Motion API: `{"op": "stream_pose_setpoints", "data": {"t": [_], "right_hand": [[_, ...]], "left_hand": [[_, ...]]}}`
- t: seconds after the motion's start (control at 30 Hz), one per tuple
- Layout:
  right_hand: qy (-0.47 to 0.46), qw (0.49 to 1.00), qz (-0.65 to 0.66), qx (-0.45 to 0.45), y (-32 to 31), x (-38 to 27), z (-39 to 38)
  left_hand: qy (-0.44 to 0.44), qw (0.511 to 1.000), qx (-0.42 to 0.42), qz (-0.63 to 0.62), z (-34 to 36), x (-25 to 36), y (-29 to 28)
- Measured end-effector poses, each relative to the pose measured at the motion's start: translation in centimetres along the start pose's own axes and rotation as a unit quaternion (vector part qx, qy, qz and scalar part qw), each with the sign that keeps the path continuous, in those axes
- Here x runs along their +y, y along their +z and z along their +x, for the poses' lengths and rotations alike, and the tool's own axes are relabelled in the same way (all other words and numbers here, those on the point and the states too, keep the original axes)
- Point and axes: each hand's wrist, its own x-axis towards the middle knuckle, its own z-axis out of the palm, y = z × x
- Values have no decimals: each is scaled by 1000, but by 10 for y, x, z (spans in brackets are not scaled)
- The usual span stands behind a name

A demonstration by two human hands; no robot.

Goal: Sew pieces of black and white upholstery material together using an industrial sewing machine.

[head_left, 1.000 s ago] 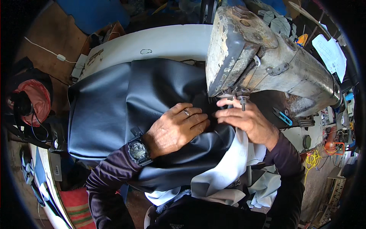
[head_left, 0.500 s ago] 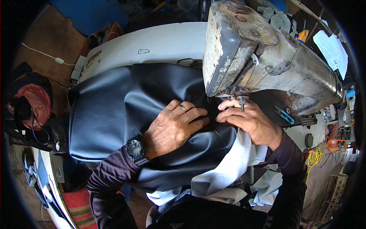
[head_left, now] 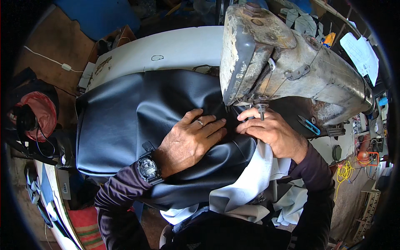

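A large piece of black leatherette (head_left: 110, 121) with a pale backing (head_left: 243, 183) lies bunched under the head of a worn sewing machine (head_left: 266, 58). My left hand (head_left: 187, 139), with a ring and a black wristwatch (head_left: 148, 167), rests palm down on it, fingers slightly apart and pointing at the needle area. Just right of the needle, my right hand (head_left: 273, 131) has its fingers curled over the leatherette's edge, where the pale backing folds out below. Both thumbs are hidden. Machine parts partly cover the stitching spot and the right fingertips.
Blue thread snips (head_left: 309, 125) lie right of my right hand beside the machine's base. Behind the leatherette stretches a white tabletop (head_left: 175, 43). A bag with a red lining (head_left: 41, 112) stands at far left. Yellow cord (head_left: 344, 173) hangs at right, below pinned paper (head_left: 360, 54).
Little differs. My left wrist has turned slightly and its watch face shows more fully. The machine sits a touch further left in view. Both hands remain by the needle.
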Motion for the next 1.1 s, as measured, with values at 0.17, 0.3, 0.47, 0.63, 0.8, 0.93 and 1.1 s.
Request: {"op": "stream_pose_setpoints", "data": {"t": [0.17, 0.3, 0.47, 0.63, 0.8, 0.93, 1.1], "right_hand": [[8, 1000, 23, 11, -3, -3, 3], [5, 1000, 14, 5, -2, -2, 4], [13, 1000, -1, 16, 2, 2, 4], [25, 999, -34, 13, 1, 4, 3], [36, 997, -62, 19, -2, 2, 3], [36, 996, -77, 24, 3, 5, 4], [15, 993, -117, 20, 2, 4, -4]], "left_hand": [[2, 1000, -6, 27, 0, 0, -2], [-5, 1000, -9, 26, 0, 1, -1], [-16, 1000, -8, 25, -3, -3, 3], [-25, 999, 3, 24, 1, -11, 9], [-26, 998, 2, 50, 9, -17, 8], [-31, 999, 15, 37, 7, -20, 9], [-21, 995, 86, -45, -1, 5, -9]]}}
